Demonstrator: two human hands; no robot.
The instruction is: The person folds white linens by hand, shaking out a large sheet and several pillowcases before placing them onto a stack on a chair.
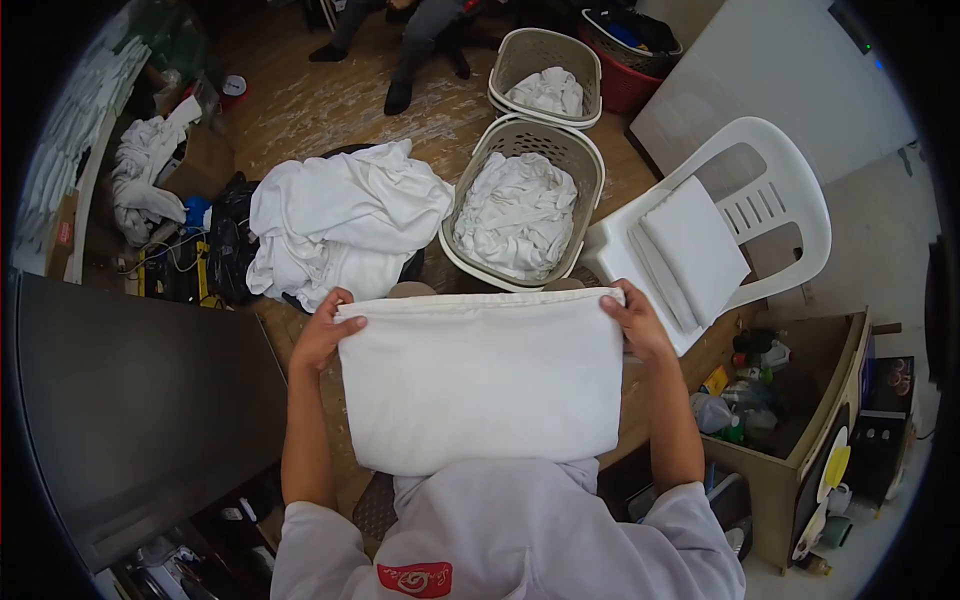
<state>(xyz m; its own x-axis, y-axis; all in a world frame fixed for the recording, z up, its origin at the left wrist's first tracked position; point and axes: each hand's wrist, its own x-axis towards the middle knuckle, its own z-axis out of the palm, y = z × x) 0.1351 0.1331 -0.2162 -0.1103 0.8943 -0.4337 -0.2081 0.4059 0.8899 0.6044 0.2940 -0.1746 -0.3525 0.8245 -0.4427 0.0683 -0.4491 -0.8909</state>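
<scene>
A folded white cloth (480, 385) is stretched flat between my two hands in front of my body. My left hand (325, 330) pinches its far left corner, thumb on top. At the far right corner, my right hand (632, 318) grips the same edge, its thumb also over the cloth. Beyond the cloth stands a beige laundry basket (590, 190) with crumpled white fabric (515, 215) inside. A large heap of white cloth (345, 215) lies to the left of that basket. On the white plastic chair (775, 175) to the right rests a stack of folded white cloths (690, 250).
Another beige basket (545, 45) and a red basket (620, 80) stand farther back. A dark grey cabinet (140, 410) is close on my left. An open box of bottles (780, 450) sits at right. A seated person's legs (405, 55) show at the top.
</scene>
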